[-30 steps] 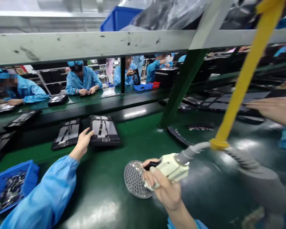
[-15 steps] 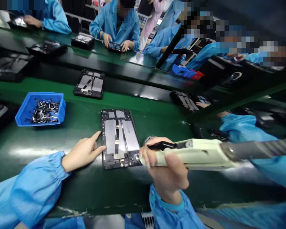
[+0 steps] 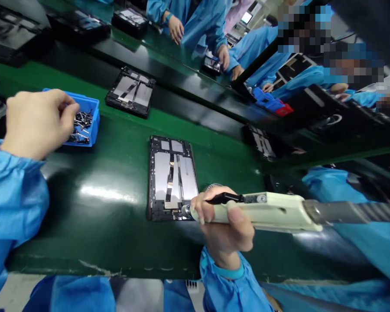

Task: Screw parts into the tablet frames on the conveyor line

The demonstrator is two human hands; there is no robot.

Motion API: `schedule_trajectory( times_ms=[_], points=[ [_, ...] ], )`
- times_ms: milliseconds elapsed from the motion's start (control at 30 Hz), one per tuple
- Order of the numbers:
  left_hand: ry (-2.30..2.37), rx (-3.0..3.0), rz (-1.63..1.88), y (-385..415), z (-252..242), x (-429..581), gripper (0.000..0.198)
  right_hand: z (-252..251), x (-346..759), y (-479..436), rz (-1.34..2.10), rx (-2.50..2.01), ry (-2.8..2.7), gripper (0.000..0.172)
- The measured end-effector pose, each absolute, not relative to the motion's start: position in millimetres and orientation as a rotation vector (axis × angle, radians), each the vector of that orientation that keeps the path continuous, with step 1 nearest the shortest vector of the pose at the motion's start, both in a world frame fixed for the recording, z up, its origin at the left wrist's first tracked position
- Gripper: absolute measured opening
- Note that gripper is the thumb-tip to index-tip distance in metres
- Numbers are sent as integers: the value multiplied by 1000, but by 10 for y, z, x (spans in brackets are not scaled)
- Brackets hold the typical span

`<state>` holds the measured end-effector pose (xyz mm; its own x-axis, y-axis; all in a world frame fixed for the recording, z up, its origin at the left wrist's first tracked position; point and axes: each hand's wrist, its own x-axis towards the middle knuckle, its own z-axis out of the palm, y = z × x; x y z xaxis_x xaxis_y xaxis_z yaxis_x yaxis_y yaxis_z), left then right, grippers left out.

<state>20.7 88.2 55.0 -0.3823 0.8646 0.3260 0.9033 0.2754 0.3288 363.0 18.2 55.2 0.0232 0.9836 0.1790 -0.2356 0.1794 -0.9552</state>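
My right hand (image 3: pixel 225 221) is wrapped round a pale green electric screwdriver (image 3: pixel 269 211), its tip over the lower right corner of an opened tablet (image 3: pixel 162 173). The tablet lies on the green bench with its grey battery cells and a dark flat cable showing. At the left, my left hand (image 3: pixel 37 121) hangs over the near left part of a blue bin (image 3: pixel 95 123) full of small black and silver parts. Its thumb and forefinger are pressed together; whether anything is between them is too small to make out.
Another opened tablet (image 3: pixel 130 92) lies farther back on the bench. More device stacks (image 3: pixel 13 34) stand at the upper left. Several people in blue work across the bench, and a blue sleeve (image 3: pixel 328 182) reaches in at the right. A dark slanting post (image 3: pixel 269 47) rises behind.
My left hand has left the tablet's left edge and moved up and left to the blue bin, its fingers closing. My right hand still holds the screwdriver at the tablet. The view has shifted.
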Motion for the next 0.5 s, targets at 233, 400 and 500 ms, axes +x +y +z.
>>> schedule_trajectory(
  times_ms=[233,400,500],
  points=[
    [-2584,-1703,-458,1103,398,-96,99,526,3635,143,1204,-968,-1117,32],
    [-2672,-1925,-116,1220,211,-297,91,724,3780,107,1164,-796,-1121,30],
    [-2629,-1939,-107,1262,28,-500,86,856,4003,171,1011,-758,-1085,35]
  ],
)
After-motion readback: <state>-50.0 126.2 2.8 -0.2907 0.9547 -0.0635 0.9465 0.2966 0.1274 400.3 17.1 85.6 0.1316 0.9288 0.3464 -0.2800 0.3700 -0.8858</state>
